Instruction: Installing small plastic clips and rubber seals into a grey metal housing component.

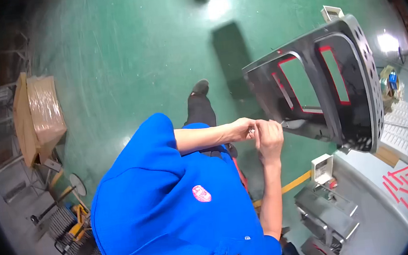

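Shows glossy green on the smooth floor [124,61] at upper centre, vivid blue on the short-sleeved fabric shirt [155,181] at lower centre, black on the large windowed panel [320,84] at right with red-edged openings, red on the narrow strips [391,191] at lower right.

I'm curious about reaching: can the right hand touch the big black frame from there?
Probably yes: the right hand looks close to the edge of the black frame, and nothing seems to block it, though it's busy beside the left hand.
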Demonstrator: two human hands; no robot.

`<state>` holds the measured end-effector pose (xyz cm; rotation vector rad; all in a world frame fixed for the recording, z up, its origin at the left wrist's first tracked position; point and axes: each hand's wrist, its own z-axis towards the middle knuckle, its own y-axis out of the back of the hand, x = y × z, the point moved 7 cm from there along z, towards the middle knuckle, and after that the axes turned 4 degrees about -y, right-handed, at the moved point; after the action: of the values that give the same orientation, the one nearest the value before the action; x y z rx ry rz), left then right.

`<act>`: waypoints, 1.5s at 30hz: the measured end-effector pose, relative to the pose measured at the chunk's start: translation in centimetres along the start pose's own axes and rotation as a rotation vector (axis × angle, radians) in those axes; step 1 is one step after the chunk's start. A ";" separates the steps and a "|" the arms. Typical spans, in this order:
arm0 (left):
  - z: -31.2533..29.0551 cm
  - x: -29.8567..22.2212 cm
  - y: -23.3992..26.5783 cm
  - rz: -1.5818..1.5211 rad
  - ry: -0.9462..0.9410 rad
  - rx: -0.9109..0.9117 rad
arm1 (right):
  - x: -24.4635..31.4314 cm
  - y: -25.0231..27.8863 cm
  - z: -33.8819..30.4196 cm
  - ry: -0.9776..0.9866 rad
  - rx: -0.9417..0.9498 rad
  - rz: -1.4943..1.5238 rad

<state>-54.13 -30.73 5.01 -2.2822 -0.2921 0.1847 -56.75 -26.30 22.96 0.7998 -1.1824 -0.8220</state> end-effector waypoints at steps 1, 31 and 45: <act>0.5 -0.9 0.8 -0.051 -0.008 0.071 | 0.4 -1.5 2.9 0.096 0.020 -0.073; 3.8 -20.3 16.8 0.133 -0.238 -0.096 | -31.1 -27.3 26.0 -0.548 1.024 -0.361; 13.5 -16.7 5.8 0.616 -0.337 0.001 | -33.8 -38.3 23.9 -0.216 1.440 -0.170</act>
<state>-72.35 -29.29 -7.59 -2.2692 0.2532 0.8857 -90.80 -17.50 -21.16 2.0118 -1.8856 -0.0385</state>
